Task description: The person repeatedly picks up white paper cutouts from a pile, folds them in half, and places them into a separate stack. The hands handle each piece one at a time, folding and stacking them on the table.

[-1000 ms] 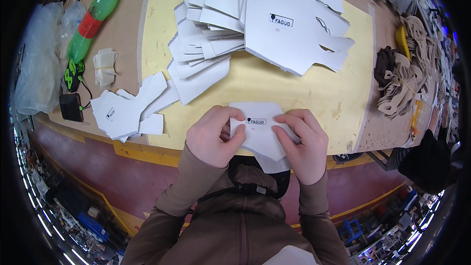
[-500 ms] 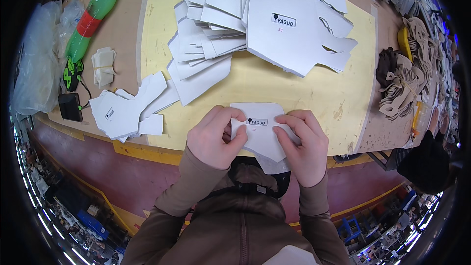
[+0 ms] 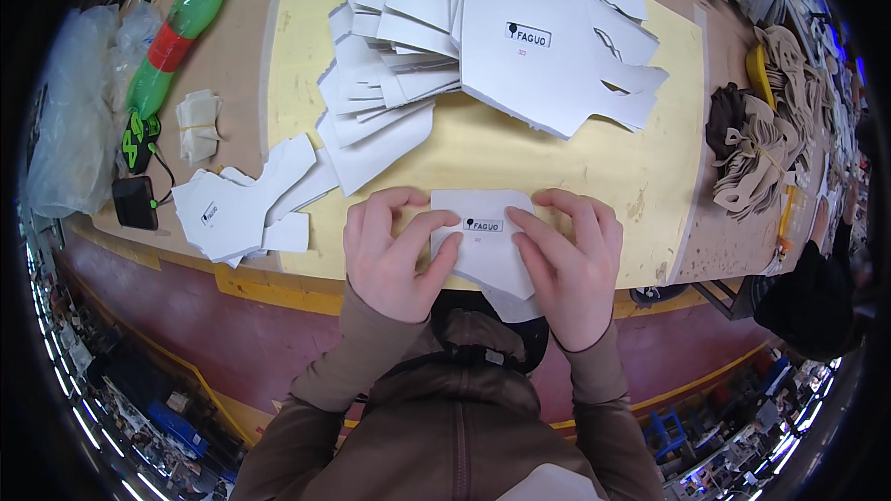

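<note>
A white cut card piece [image 3: 483, 246] with a small black label lies at the near edge of the yellow cutting mat [image 3: 520, 153]. My left hand [image 3: 390, 255] presses on its left side with fingers spread over it. My right hand [image 3: 571, 264] holds down its right side, fingers pointing inward. The lower end of the card hangs past the table edge between my wrists. Behind it sits a large heap of similar white card pieces [image 3: 483, 46].
A smaller stack of white card pieces [image 3: 246, 209] lies left of my hands. A green plastic bottle [image 3: 172, 42], a black phone [image 3: 136, 201] and clear plastic bags [image 3: 70, 121] are at far left. Tan and brown cut pieces [image 3: 766, 130] pile at right.
Both hands stay on the white card piece in nearly the same spot; my fingers have shifted slightly over it.
</note>
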`<state>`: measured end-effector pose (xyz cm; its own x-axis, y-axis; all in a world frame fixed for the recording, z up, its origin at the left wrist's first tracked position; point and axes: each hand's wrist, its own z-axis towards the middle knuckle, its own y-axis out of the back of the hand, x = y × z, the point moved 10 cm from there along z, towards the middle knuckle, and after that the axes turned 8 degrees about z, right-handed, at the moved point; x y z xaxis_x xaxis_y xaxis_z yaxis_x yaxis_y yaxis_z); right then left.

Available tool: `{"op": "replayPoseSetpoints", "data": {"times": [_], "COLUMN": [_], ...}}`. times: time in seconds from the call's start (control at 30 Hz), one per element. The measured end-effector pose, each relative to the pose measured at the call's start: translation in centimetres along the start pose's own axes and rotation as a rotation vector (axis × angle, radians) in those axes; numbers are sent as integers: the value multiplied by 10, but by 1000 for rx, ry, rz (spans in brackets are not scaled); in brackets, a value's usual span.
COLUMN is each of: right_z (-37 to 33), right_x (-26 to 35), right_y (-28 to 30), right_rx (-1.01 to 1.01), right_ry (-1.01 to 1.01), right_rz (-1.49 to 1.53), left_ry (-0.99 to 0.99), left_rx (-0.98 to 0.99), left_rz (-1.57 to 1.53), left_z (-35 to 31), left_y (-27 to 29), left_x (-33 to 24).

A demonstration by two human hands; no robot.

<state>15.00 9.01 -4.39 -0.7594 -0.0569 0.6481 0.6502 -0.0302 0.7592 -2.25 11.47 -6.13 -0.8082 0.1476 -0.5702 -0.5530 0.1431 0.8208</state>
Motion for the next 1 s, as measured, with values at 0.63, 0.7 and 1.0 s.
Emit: {"op": "replayPoseSetpoints", "data": {"times": [0.63,0.7,1.0], "right_z": [-8,-11,-18], "right_x": [15,15,22], "right_y": [-12,-9,-10], "right_rx": [216,246,220], "right_ry": [197,194,237], "right_rz": [-171,-140,-230], "left_ry": [-289,-284,-320], "left_rx": [158,173,157], "left_rz": [432,424,375], "left_z": [-49,-49,-44], "left_y": [-24,-25,-26], "left_x": [-33,-33,-39]}}
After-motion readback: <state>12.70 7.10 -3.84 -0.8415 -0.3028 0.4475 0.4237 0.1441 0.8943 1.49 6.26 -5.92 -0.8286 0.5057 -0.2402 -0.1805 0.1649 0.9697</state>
